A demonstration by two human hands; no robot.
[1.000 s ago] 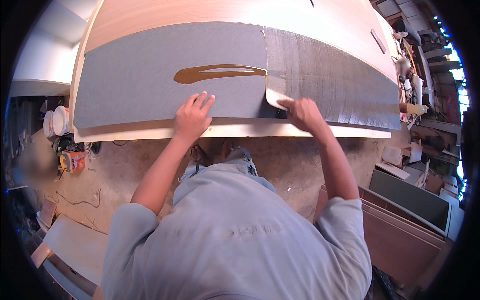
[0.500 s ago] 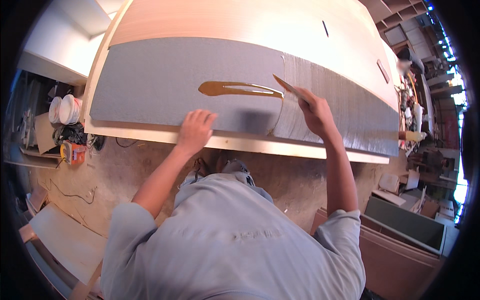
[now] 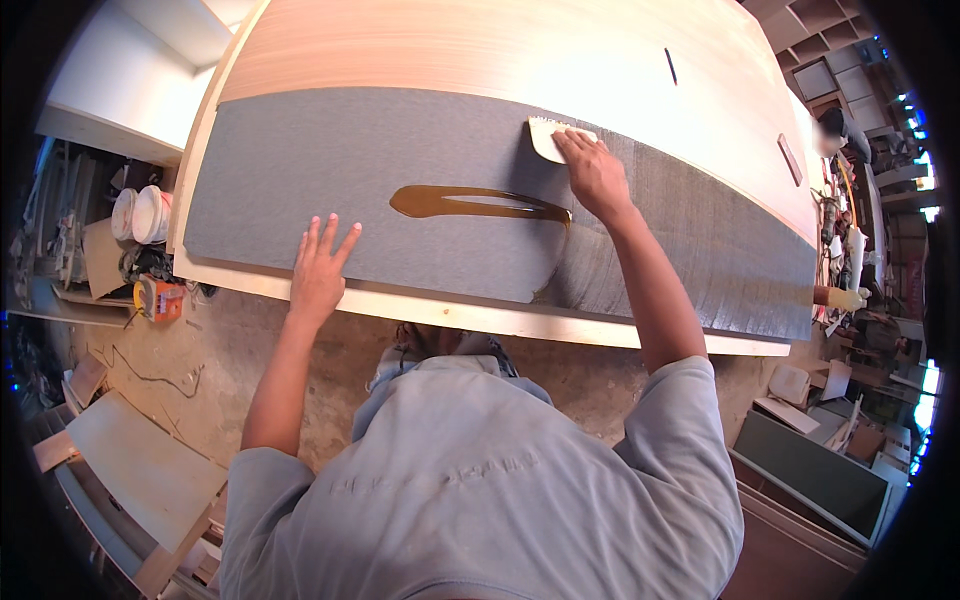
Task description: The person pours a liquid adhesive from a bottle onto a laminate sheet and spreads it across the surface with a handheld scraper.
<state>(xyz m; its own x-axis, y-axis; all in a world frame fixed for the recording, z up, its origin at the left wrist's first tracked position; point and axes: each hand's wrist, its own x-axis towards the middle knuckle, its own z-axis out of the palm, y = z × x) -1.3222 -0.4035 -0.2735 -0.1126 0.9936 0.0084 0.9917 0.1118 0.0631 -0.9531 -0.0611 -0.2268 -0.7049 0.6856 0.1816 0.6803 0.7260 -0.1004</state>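
A long grey sheet [image 3: 270,160] lies along the near side of a pale wooden panel [image 3: 400,55]. On it is an elongated amber puddle [image 3: 420,202], apparently glue, and a combed, shiny coating covers its right part. My left hand [image 3: 320,270] rests spread near the sheet's front left, below the puddle, holding nothing. My right hand [image 3: 596,175] grips a pale notched spreader [image 3: 542,138] at the sheet's back edge, above the puddle's right end, its toothed edge against the surface.
A short dark strip [image 3: 670,67] and a reddish-brown bar [image 3: 790,160] lie on the panel. White buckets [image 3: 150,215] and an orange box [image 3: 160,300] stand at left. Loose boards [image 3: 140,480] lie lower left, with more panels [image 3: 810,470] lower right.
My right hand has carried the spreader from the sheet's front, through a raised position, to its back edge. My left hand has shifted leftward and its fingers are more spread.
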